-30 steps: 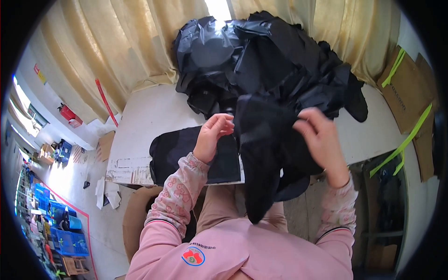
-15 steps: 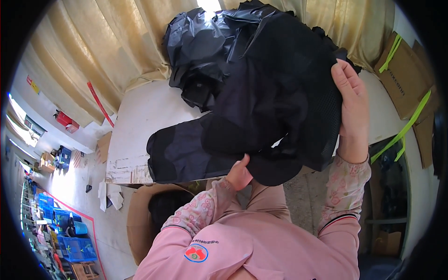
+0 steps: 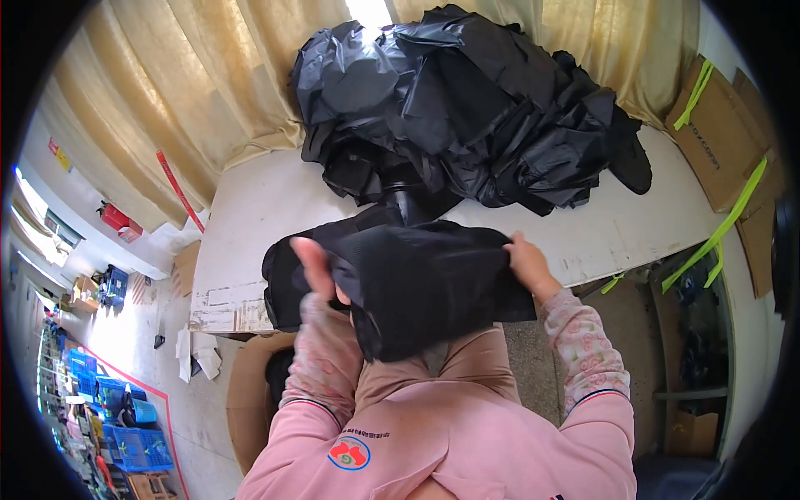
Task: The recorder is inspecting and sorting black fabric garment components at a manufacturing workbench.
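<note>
A black fabric piece (image 3: pixel 433 292) stretches between my two hands above the table's near edge, its lower part hanging over my lap. My right hand (image 3: pixel 531 265) pinches its right edge. At the left end is my left hand (image 3: pixel 315 267), blurred, with a thumb sticking up and the other fingers mostly hidden by the cloth. Partly under the held piece, more flat black fabric (image 3: pixel 282 287) with rounded ends lies on the table. Farther back rises a big heap of crumpled black pieces (image 3: pixel 467 108), some shiny like plastic film.
The white table (image 3: pixel 242 217) has a worn front edge. Below its left part stands an open cardboard box (image 3: pixel 250 392) with something dark inside. Flattened cardboard (image 3: pixel 717 142) with yellow-green straps leans at the right. Beige curtains (image 3: pixel 192 92) hang behind; blue crates (image 3: pixel 142 446) stand at the lower left.
The fabric piece has come down from in front of the heap toward my lap. My right hand has lowered and moved left with it; my left hand has moved up and left.
</note>
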Action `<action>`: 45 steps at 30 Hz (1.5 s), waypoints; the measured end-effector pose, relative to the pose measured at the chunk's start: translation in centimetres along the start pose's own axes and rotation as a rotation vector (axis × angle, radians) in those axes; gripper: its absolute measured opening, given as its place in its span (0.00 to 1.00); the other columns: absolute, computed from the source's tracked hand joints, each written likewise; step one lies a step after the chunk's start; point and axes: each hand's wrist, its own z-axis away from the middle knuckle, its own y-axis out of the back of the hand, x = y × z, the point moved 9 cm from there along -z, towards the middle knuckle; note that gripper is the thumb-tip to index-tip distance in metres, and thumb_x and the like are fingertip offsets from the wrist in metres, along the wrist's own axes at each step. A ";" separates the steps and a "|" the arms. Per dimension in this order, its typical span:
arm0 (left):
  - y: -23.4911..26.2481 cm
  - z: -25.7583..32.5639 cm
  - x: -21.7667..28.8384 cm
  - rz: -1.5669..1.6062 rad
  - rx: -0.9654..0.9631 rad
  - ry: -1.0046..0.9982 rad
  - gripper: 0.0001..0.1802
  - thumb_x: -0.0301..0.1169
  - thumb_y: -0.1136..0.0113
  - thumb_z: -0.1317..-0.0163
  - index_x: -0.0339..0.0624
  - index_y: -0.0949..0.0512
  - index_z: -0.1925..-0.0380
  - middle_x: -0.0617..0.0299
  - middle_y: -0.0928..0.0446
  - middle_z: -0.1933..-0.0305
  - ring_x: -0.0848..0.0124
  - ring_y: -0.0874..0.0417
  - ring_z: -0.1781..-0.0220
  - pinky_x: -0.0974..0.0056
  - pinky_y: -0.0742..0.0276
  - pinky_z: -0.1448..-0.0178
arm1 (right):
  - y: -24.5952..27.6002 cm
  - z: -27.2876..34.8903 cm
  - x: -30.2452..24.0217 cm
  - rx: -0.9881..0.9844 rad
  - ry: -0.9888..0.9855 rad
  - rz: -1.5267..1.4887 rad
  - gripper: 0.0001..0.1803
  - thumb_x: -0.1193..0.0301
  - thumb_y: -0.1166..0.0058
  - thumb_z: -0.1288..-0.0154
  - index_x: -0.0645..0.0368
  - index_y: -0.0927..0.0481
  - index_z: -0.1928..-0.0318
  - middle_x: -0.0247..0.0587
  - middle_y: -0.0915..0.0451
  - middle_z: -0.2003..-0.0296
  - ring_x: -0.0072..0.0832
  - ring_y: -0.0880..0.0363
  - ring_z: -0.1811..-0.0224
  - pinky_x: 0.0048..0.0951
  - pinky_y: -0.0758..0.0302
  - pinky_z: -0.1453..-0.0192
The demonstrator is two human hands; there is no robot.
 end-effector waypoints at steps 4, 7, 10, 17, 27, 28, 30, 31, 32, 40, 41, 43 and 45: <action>8.2 10.1 13.0 -0.987 1.125 0.362 0.28 0.47 0.58 0.26 0.30 0.23 0.51 0.56 0.20 0.50 0.67 0.21 0.48 0.64 0.30 0.40 | 10.2 -0.6 4.1 0.368 0.070 -0.291 0.11 0.65 0.54 0.30 0.59 0.31 0.54 0.57 0.21 0.65 0.51 0.20 0.61 0.47 0.27 0.59; 6.9 8.7 13.0 -0.948 0.999 0.286 0.24 0.42 0.54 0.27 0.30 0.25 0.48 0.53 0.21 0.47 0.65 0.22 0.44 0.64 0.31 0.37 | 14.7 -0.3 1.7 0.171 -0.018 -1.181 0.15 0.66 0.53 0.28 0.67 0.29 0.52 0.39 0.22 0.58 0.32 0.24 0.52 0.32 0.30 0.45; 9.1 10.8 14.3 -0.852 1.057 0.130 0.21 0.39 0.51 0.28 0.32 0.26 0.46 0.54 0.20 0.48 0.65 0.19 0.47 0.65 0.28 0.40 | 13.0 0.2 2.2 0.355 -0.054 -0.499 0.14 0.69 0.50 0.29 0.66 0.27 0.50 0.37 0.21 0.55 0.24 0.24 0.54 0.24 0.29 0.48; 11.7 15.5 14.7 -0.874 1.354 0.399 0.17 0.35 0.47 0.30 0.34 0.25 0.48 0.57 0.19 0.53 0.70 0.17 0.55 0.67 0.21 0.50 | 14.1 -0.8 -3.5 -0.007 -0.003 -1.252 0.12 0.74 0.48 0.32 0.65 0.26 0.50 0.36 0.19 0.59 0.20 0.22 0.55 0.22 0.26 0.50; 7.0 17.7 25.4 -1.050 1.459 0.388 0.16 0.35 0.47 0.30 0.37 0.25 0.49 0.57 0.19 0.54 0.68 0.17 0.56 0.64 0.20 0.50 | 14.4 -1.1 -17.2 -0.296 0.144 -1.367 0.37 0.77 0.41 0.41 0.63 0.43 0.33 0.43 0.23 0.54 0.20 0.23 0.71 0.17 0.30 0.77; 6.6 18.7 27.7 -1.058 1.468 0.380 0.16 0.35 0.47 0.30 0.37 0.25 0.49 0.57 0.19 0.54 0.68 0.17 0.56 0.64 0.20 0.50 | 12.9 -1.3 -18.1 -0.314 0.096 -1.322 0.38 0.77 0.41 0.41 0.63 0.44 0.33 0.43 0.23 0.57 0.20 0.25 0.74 0.18 0.35 0.83; 7.9 22.0 32.5 -1.333 1.503 0.606 0.15 0.37 0.46 0.31 0.37 0.23 0.54 0.59 0.18 0.61 0.69 0.17 0.66 0.64 0.19 0.59 | 6.2 -3.5 -17.5 -0.338 0.094 -1.242 0.40 0.76 0.39 0.43 0.61 0.43 0.32 0.45 0.25 0.50 0.24 0.24 0.69 0.24 0.27 0.75; 8.3 24.0 34.7 -1.341 1.521 0.605 0.15 0.37 0.46 0.31 0.37 0.23 0.54 0.59 0.18 0.61 0.69 0.17 0.66 0.64 0.19 0.59 | 2.2 -3.9 -17.6 -0.391 -0.011 -1.144 0.39 0.75 0.38 0.43 0.60 0.41 0.33 0.46 0.25 0.52 0.25 0.24 0.71 0.26 0.28 0.79; 8.6 26.8 37.3 -1.602 1.593 0.837 0.15 0.39 0.45 0.32 0.37 0.22 0.56 0.59 0.18 0.65 0.69 0.19 0.72 0.63 0.21 0.67 | -1.9 -4.0 -17.5 -0.441 -0.113 -1.040 0.38 0.73 0.36 0.44 0.60 0.40 0.34 0.46 0.24 0.54 0.26 0.25 0.73 0.28 0.30 0.82; 11.5 38.9 28.3 -1.418 1.926 1.147 0.32 0.56 0.39 0.41 0.50 0.33 0.46 0.62 0.27 0.64 0.73 0.24 0.78 0.66 0.29 0.79 | -20.1 -5.3 -4.5 -0.125 -0.199 -0.874 0.34 0.62 0.35 0.42 0.60 0.35 0.39 0.50 0.20 0.59 0.32 0.19 0.62 0.36 0.21 0.68; 8.6 41.2 28.6 -1.406 1.998 1.138 0.32 0.56 0.39 0.41 0.50 0.33 0.46 0.62 0.27 0.64 0.73 0.24 0.78 0.66 0.29 0.79 | -20.0 -3.7 -7.4 -0.247 -0.274 -0.938 0.36 0.60 0.34 0.43 0.61 0.35 0.39 0.48 0.21 0.62 0.29 0.21 0.60 0.33 0.22 0.65; 6.1 42.5 27.4 -1.325 1.981 1.035 0.36 0.53 0.33 0.45 0.42 0.33 0.46 0.61 0.27 0.68 0.74 0.25 0.79 0.69 0.32 0.79 | -16.9 -1.1 -10.5 -0.345 -0.327 -0.942 0.36 0.60 0.34 0.43 0.62 0.35 0.39 0.47 0.21 0.63 0.28 0.21 0.62 0.31 0.22 0.67; 5.9 42.2 26.9 -1.398 1.944 1.070 0.36 0.52 0.31 0.46 0.39 0.31 0.48 0.60 0.25 0.67 0.74 0.26 0.79 0.69 0.31 0.79 | -15.3 1.3 -11.0 -0.422 -0.416 -0.929 0.36 0.62 0.33 0.44 0.64 0.36 0.40 0.41 0.23 0.68 0.25 0.23 0.67 0.29 0.24 0.69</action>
